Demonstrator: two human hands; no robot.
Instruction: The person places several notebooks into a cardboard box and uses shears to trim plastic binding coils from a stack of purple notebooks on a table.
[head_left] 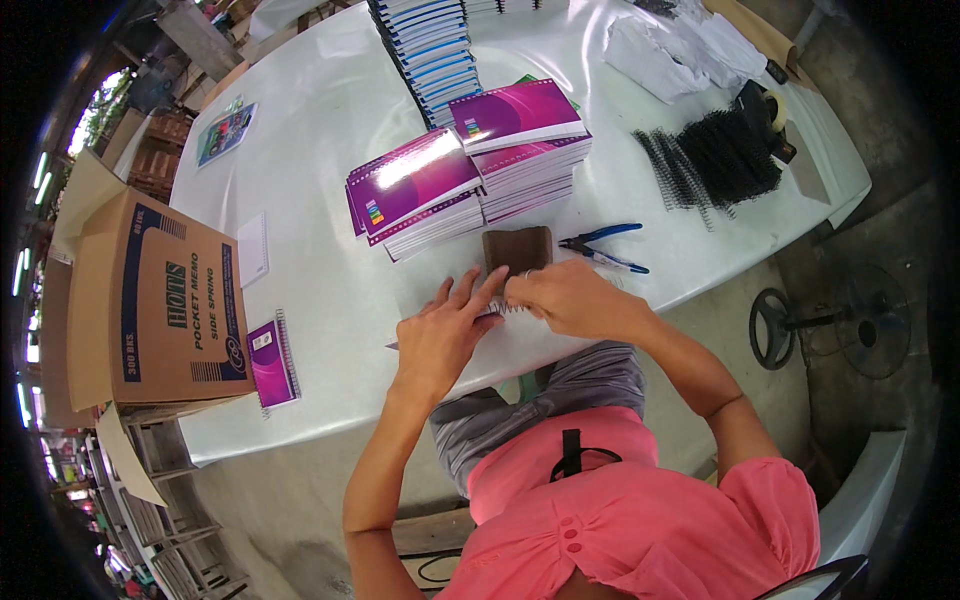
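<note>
1. Read the step, as a judgement, as working a wire coil (508, 308) along the edge of a thin booklet (392, 346); could not confirm hole contact past the fingers.
2. Found both near frame centre on the white surface (330, 340), just below the brown block (517, 245). Saw only a purple sliver of booklet, past the lower left of the left hand (447, 322).
3. To do it well, needed the booklet pinned flat with pages squared and holes in line, without crushing the loops.
4. Called for short, even turns from the right hand (565, 295), fed along the coil's own axis; no sideways pull, to avoid stretching the pitch or tearing a hole.
5. Had to watch for skipped holes at every turn, and back off at any snag rather than force it.
6. Reached in from lower left with the left hand: palm down, partly open, fingers spread and bent, tips toward the coil, thumb below. Could not tell firm grip from light pressing.
7. Angled in from the right with the right hand: knuckles up, fingers curled nearly closed, tips bunched, apparently pinched on the coil's right part.
8. Noted blue-handled pliers (605, 245) right of the block; needed wrist clearance there.
</note>
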